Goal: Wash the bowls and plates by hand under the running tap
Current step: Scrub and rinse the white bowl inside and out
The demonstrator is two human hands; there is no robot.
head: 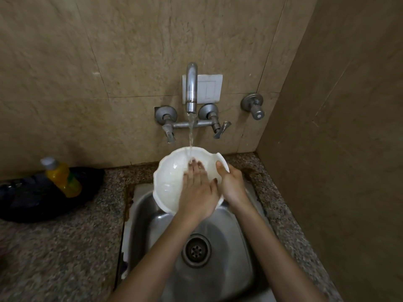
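Observation:
A white scalloped bowl (169, 177) is held above the steel sink (150, 216), under the tap (191, 88), whose stream falls into it. My left hand (197, 192) lies flat inside the bowl, fingers straight, fingertips in the water. My right hand (232, 185) grips the bowl's right rim, thumb over the edge and fingers hidden behind it. The bowl's near right part is hidden behind both hands.
A yellow liquid bottle (62, 176) lies on a black bag (32, 199) on the granite counter (65, 247) at left. Two tap levers (221, 129) and a wall valve (254, 105) sit on the tiled wall. The sink drain (196, 250) is below my arms. A side wall stands close at right.

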